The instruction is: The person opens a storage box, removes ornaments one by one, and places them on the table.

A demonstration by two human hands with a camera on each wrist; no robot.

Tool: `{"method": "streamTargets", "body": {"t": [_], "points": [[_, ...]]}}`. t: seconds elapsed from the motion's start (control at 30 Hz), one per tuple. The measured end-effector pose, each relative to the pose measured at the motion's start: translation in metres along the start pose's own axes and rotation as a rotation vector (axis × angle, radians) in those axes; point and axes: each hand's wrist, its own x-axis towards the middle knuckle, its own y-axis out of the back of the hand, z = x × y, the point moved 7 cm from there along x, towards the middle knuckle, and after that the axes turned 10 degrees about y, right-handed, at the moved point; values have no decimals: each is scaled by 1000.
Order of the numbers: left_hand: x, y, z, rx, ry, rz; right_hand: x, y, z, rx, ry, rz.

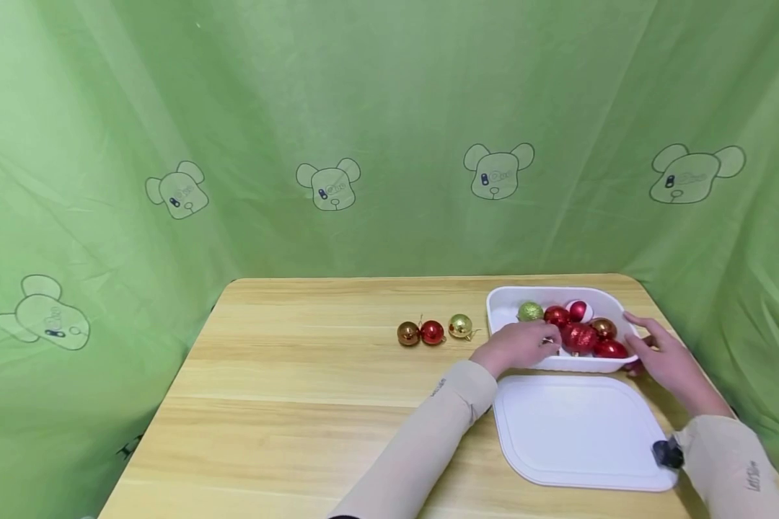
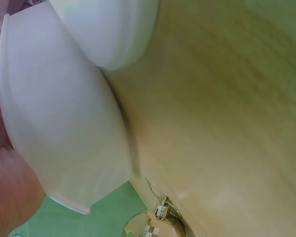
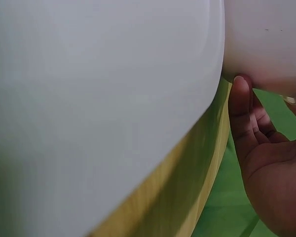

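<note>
A white plastic box holding several Christmas baubles stands at the right of the table. Over its left front rim reaches my left hand, its fingers bent down inside beside a red glittery bauble. A small shiny bit shows at those fingertips; I cannot tell whether they hold it. At the box's right end my right hand grips the wall, thumb near the rim and other fingers lower down. The right wrist view shows a fingertip against the lower corner. Also inside are a green glittery bauble and a copper one.
A white lid lies flat in front of the box, under the right forearm's edge. Left of the box sit a brown-gold bauble, a red bauble and a pale gold bauble. Green curtain surrounds the wooden table.
</note>
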Motion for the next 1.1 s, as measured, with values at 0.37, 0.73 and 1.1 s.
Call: {"method": "streamTargets", "body": {"t": [0.37,0.73,1.1], "points": [[4,1,-2,23,4,36,0,0,-1,-1,-4,-3],[2,5,-5,-38,78,111,0,-1,-1,-30,1,-1],[-1,11,-4,-166,-8,168,1,1,-1,-130,-2,-31]]}}
